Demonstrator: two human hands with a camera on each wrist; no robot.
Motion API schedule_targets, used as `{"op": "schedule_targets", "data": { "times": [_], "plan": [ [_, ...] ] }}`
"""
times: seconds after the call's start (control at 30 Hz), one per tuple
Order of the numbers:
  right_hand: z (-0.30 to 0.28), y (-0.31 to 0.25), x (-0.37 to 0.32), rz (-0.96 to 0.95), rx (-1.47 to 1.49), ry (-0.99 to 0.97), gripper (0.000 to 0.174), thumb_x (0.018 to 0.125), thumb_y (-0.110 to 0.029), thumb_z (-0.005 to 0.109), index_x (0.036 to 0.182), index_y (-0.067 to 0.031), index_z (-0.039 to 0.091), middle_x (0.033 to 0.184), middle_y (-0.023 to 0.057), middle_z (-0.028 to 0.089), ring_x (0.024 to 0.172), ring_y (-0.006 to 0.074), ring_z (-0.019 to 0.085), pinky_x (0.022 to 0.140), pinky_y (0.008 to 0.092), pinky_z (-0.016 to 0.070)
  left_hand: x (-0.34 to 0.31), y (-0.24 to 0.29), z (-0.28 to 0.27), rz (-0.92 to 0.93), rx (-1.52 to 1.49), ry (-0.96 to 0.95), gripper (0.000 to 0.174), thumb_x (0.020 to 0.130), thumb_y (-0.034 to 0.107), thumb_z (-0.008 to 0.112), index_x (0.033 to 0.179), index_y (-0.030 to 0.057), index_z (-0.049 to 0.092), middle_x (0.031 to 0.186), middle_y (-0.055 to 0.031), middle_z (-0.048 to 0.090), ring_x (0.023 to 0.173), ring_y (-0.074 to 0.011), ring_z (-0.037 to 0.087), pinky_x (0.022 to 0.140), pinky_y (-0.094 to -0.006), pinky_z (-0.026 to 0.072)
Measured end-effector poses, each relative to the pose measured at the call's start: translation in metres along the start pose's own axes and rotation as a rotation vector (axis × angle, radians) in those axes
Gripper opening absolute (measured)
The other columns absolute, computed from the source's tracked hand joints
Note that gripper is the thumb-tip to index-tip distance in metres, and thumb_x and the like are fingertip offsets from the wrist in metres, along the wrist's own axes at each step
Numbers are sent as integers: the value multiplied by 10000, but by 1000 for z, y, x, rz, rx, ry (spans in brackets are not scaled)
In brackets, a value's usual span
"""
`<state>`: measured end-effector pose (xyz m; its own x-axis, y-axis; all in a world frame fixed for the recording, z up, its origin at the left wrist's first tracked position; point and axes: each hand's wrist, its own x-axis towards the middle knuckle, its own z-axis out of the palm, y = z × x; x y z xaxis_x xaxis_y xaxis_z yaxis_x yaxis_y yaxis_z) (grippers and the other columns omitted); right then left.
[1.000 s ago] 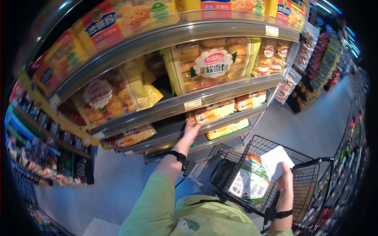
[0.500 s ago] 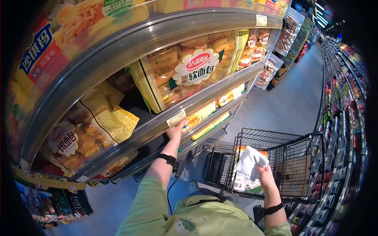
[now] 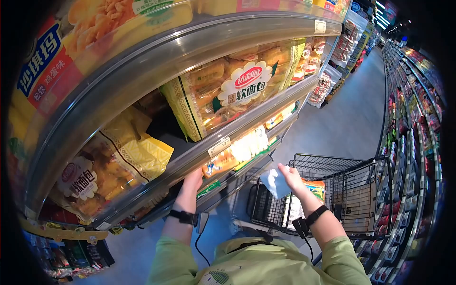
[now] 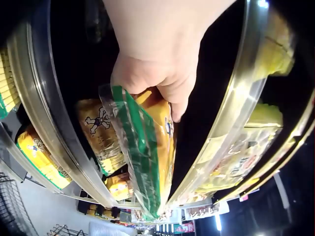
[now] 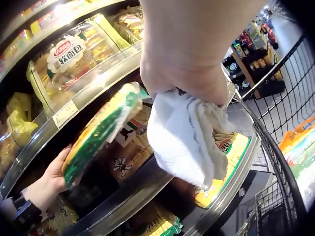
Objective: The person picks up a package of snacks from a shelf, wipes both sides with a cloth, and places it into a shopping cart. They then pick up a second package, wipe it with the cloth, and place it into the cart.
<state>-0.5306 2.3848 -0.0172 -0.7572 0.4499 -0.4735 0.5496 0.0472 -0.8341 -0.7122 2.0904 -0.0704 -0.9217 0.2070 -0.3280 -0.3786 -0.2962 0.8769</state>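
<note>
The fingers (image 4: 170,101) of the left hand (image 3: 192,179) are clamping round the top end of a yellow-and-green snack packet (image 4: 147,152), which is sitting tipped on edge, half out of the shelf (image 5: 138,194). The right hand (image 3: 290,175) is curling tight round what looks like a white cloth (image 5: 182,137), near the cart (image 3: 323,159). Taking the packet off the shelf seems to be the step in hand, and the next move is calling for a firm grip and a clean pull past the rail.

The person wears a green shirt (image 3: 256,266) and cabled black wrist straps (image 3: 181,216).
</note>
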Motion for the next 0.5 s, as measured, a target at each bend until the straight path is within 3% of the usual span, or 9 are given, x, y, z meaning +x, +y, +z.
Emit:
{"op": "schedule_targets", "data": {
  "times": [0.03, 0.1, 0.17, 0.23, 0.27, 0.3, 0.37, 0.4, 0.5],
  "plan": [
    [3, 4, 5, 0, 5, 1, 540, 886, -479, 542, 1020, 40, 616, 978, 110, 642, 844, 156, 602, 742, 293, 481, -14, 8, -5, -54, -106, -120, 441, 906, 124, 550, 1311, 18, 410, 1294, -96, 483, 1143, -203, 516, 949, -347, 440],
    [7, 12, 12, -46, 358, -125, 537, 898, -471, 523, 1080, 29, 595, 1023, 104, 638, 873, 166, 608, 761, 309, 488, -57, 29, -4, -80, -136, -159, 439, 901, 96, 554, 1309, 27, 408, 1266, -87, 504, 1117, -190, 531, 935, -342, 453],
    [4, 3, 3, 144, 692, -323, 621, 900, -532, 480, 1247, -18, 497, 1155, 100, 593, 1023, 201, 583, 894, 321, 458, -89, 29, -5, -111, -172, -193, 441, 895, 69, 557, 1308, 36, 406, 1238, -78, 525, 1091, -178, 545, 921, -338, 466],
    [5, -25, -30, 171, 699, -193, 675, 894, -578, 450, 1279, -23, 465, 1192, 103, 574, 1088, 207, 555, 945, 330, 432, -117, 9, -12, -179, -177, -227, 448, 896, 49, 543, 1319, 95, 401, 1223, -55, 535, 1099, -177, 542, 932, -355, 464],
    [-4, 7, -15, 111, 689, -355, 670, 889, -538, 503, 1296, -9, 438, 1222, 96, 558, 1125, 195, 530, 961, 337, 420, -129, -2, -13, -194, -191, -268, 464, 895, 43, 541, 1329, 116, 392, 1232, -48, 530, 1102, -175, 541, 928, -359, 467],
    [-8, -9, -37, 11, 592, -507, 600, 880, -426, 589, 1295, -17, 446, 1223, 87, 557, 1127, 181, 522, 968, 329, 411, -141, -13, -14, -211, -205, -308, 481, 894, 37, 538, 1338, 137, 383, 1241, -42, 524, 1105, -172, 539, 924, -364, 471],
    [-22, -15, -67, -12, 484, -424, 559, 858, -297, 648, 1290, -3, 449, 1225, 82, 556, 1105, 172, 534, 970, 315, 405, -157, -28, -13, -271, -222, -355, 516, 882, 25, 544, 1353, 129, 361, 1262, -47, 513, 1121, -190, 531, 950, -373, 450],
    [-30, -5, -70, -79, 510, -475, 544, 848, -251, 653, 1286, 3, 453, 1218, 81, 562, 1086, 163, 545, 958, 311, 410, -166, -29, -8, -283, -245, -408, 534, 872, 16, 550, 1357, 133, 360, 1263, -50, 515, 1129, -200, 527, 966, -378, 435],
    [-65, 24, -89, -125, 505, -516, 550, 837, -238, 661, 1286, 2, 453, 1217, 76, 561, 1090, 151, 537, 949, 304, 409, -188, -32, 10, -319, -369, -485, 588, 835, -5, 581, 1365, 116, 356, 1265, -66, 521, 1157, -220, 510, 997, -384, 400]
  ]
}}
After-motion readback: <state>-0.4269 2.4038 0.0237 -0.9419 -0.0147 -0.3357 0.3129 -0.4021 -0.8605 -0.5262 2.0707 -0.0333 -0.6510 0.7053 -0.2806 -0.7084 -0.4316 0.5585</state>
